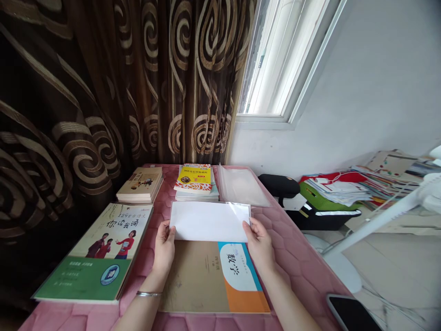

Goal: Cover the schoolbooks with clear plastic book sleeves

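Note:
Both my hands hold a white sheet (210, 221) by its two short sides, with a shiny, plastic-looking strip along its far edge. My left hand (166, 243) pinches the left end, thumb on top. At the right end, my right hand (258, 243) grips in the same way. Right below the sheet lies a maths textbook (196, 280) with a brown, orange and blue cover, its print turned sideways. The sheet meets or overlaps the book's far edge; whether they are joined I cannot tell.
A green-and-cream book (93, 262) lies at left on the pink quilted cover (296, 262). Behind are a stack of tan books (139, 184), a pile topped by a yellow book (195, 176), and clear plastic sleeves (244, 184). A phone (351, 312) lies near the right edge.

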Demonstrator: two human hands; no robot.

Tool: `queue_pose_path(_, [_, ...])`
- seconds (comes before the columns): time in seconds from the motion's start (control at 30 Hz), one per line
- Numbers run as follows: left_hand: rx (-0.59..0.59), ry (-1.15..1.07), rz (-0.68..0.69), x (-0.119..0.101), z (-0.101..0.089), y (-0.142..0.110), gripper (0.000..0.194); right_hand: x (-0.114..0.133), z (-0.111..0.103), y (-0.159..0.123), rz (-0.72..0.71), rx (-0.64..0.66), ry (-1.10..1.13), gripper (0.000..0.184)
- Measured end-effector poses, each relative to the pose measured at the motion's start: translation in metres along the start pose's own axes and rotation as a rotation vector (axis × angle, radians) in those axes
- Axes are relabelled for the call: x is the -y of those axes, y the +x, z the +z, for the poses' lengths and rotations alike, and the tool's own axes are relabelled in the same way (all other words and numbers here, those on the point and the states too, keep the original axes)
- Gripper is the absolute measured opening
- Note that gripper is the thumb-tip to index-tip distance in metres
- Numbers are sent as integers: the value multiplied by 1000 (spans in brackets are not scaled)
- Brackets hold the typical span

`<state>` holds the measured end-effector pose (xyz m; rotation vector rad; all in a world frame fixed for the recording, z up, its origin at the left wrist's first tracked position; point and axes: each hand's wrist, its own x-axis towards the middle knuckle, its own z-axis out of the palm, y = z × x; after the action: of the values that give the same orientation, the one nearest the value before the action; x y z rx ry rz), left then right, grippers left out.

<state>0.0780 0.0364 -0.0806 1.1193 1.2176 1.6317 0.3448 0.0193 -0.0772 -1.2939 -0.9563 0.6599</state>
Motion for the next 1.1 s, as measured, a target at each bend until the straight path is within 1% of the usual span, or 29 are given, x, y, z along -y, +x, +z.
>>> queue_pose_path(0.13, [-40, -32, -8, 6, -1, 2, 37, 1, -4, 1, -59, 12, 8, 46])
queue_pose_path(0.2, [-60, -50, -8, 7, -2, 3, 38, 1, -6, 2, -64, 9, -1, 42])
queue_pose_path(0.3, [-61, -57, -12, 6, -2, 3, 39, 0, -7, 3, -58, 46, -58, 38])
queue_pose_path(0.47, [-50, -65, -12, 5, -2, 2, 39, -3, -7, 4, -85, 95, -180, 42])
queue_pose_path(0.7, [-52, -108, -21, 6, -2, 3, 42, -1, -7, 1, -81, 85, -329, 47])
queue_pose_path(0.83, [-62, -110, -36, 6, -3, 3, 43, 0, -4, 0, -85, 51, -288, 48])
queue_pose_path(0.97, [-69, -108, -33, 8, -3, 3, 41, 4, -3, -1, -92, 77, -161, 43])
queue_pose_path(1.1, [-52, -118, -37, 8, -3, 3, 40, 3, -5, 0, -79, 87, -179, 42])
